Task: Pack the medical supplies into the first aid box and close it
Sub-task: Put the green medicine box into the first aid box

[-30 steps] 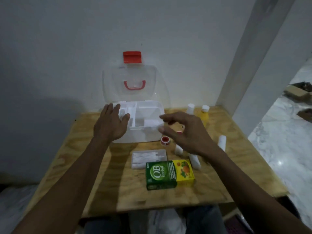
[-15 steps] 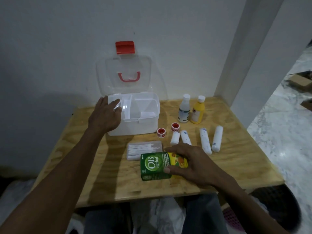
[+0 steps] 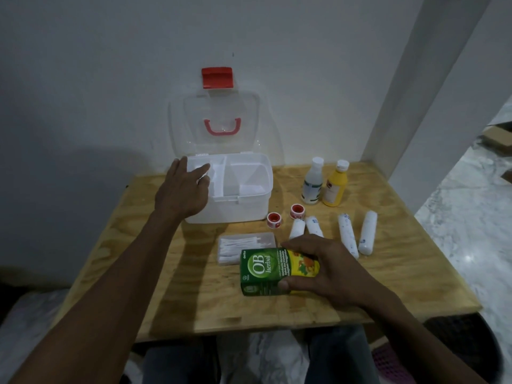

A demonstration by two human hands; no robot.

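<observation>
Nearest, the right hand (image 3: 329,270) grips the green OB herbal carton (image 3: 273,271) from above, its long axis running 9 to 3 o'clock. The open first aid box (image 3: 238,189) lies at 11 o'clock (left hand (image 3: 184,194) resting flat on its rim).

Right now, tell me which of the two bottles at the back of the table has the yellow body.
The right-hand bottle, nearer the wall corner. Its body is yellow under a white cap; the left bottle beside it is white.

Tape rolls (image 3: 286,216) before open box (image 3: 249,200)
</observation>
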